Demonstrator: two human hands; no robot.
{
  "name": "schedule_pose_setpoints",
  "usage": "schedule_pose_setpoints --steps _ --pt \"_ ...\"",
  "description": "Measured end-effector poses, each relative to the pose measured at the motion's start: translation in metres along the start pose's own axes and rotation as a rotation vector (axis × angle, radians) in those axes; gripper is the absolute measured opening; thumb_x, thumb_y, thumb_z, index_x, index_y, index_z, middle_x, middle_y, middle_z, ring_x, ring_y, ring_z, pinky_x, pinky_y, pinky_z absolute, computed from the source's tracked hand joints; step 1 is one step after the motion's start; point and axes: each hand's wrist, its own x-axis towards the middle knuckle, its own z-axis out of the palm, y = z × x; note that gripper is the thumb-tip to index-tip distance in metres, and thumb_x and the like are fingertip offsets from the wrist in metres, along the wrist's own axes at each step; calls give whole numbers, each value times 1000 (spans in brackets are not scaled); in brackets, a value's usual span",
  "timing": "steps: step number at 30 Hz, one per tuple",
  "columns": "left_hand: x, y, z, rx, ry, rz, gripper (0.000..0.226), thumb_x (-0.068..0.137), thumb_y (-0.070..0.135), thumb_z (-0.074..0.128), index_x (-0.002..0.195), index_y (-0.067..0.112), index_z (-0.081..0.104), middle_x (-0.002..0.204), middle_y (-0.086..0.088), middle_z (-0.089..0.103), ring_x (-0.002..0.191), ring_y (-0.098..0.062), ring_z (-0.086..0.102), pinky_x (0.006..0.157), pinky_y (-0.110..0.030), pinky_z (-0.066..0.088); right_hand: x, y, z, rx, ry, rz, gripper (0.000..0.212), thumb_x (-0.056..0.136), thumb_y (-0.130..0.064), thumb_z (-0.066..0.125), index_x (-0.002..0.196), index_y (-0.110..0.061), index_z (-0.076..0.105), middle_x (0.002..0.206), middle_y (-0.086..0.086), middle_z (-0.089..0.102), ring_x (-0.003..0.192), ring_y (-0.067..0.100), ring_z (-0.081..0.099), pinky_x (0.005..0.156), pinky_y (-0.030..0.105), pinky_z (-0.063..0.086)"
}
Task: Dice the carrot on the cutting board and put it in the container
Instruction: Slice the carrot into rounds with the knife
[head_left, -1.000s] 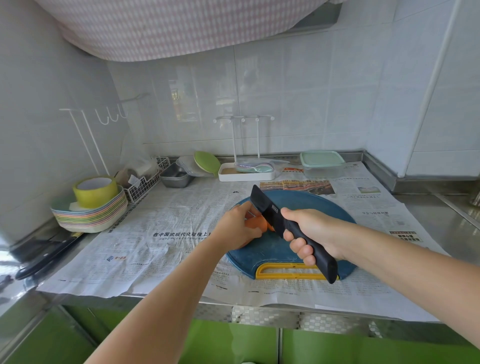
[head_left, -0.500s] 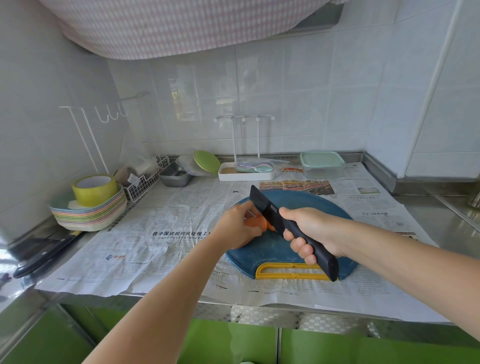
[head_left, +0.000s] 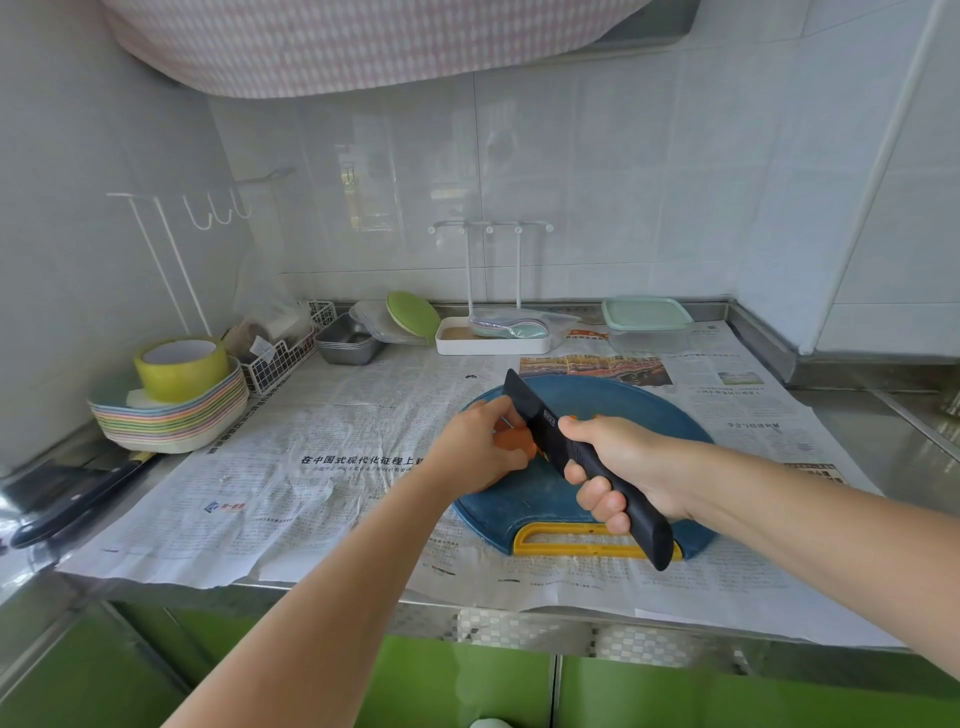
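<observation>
In the head view, the black knife (head_left: 540, 423) was gripped by the right hand (head_left: 623, 462). The fingers were wrapped fully round the handle, and the blade was pointed toward eleven o'clock and angled down over the carrot (head_left: 511, 440). The left hand (head_left: 475, 452) was curled over the carrot, which was pinned to the blue cutting board (head_left: 613, 400). This hold was presumably taken so that the piece would not roll under the cut.

Only a small orange patch was seen, wedged between the left hand's fingers and the flat of the blade. How much had been cut could not be told. From the knife grip, the carrot lay at about ten o'clock, just beside the heel of the blade. Within the left hand's hold it showed at the three o'clock side.

The lidded container (head_left: 647, 325) was set at one o'clock from the board, well apart, at the back of the counter. A newspaper (head_left: 337, 467) had been spread under the board, probably to keep the counter clean. Dicing was judged to be under way, with nothing yet moved to the container.
</observation>
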Motion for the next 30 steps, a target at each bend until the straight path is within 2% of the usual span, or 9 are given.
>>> schedule_pose_setpoints --steps 3,8,13,19,22,24,30 --pt "1 -2 0 -10 -4 5 22 80 25 67 98 17 57 104 -1 58 84 -15 50 63 -21 37 3 0 2 5 3 4 53 100 -58 34 70 -14 42 46 -1 37 32 12 32 35 17 31" --pt "3 -3 -1 -3 -40 0 22 78 24 68 94 24 53 103 2 56 87 -15 50 72 -26 39 10 2 3 13 5 16 53 99 -58 36 71 -13 44 46 0 38 32 13 33 36 18 32" --pt "5 -5 -1 -15 -47 -5 23 77 25 69 89 28 50 105 -1 59 90 -18 52 75 -29 44 16 3 5 7 4 31 54 99 -58 36 70 -14 44 46 0 38 32 13 34 36 18 32" --pt "7 -6 -3 -44 -63 -10 24 78 23 68 98 25 54 106 2 59 88 -16 51 72 -24 39 24 4 9 21 16 38 53 99 -58 36 71 -14 44 46 0 38 32 13 33 35 18 32" --pt "7 -7 -2 -60 -55 -16 26 78 24 68 101 24 56 106 3 60 86 -14 52 64 -19 39 32 12 15 42 39 41 53 98 -59 39 71 -14 44 47 1 38 34 14 32 37 17 30" --pt "8 -9 -2 -109 -48 -36 25 78 24 69 101 23 57 106 1 61 86 -14 53 64 -14 39 36 15 19 45 56 26 53 98 -60 39 72 -14 43 48 2 38 36 15 32 37 18 30" --pt "5 -9 -4 -133 -49 -53 25 81 24 68 104 21 58 103 3 59 87 -13 52 64 -12 38 36 20 24 79 70 -2 54 97 -61 39 72 -13 43 47 2 38 35 16 33 38 21 31"
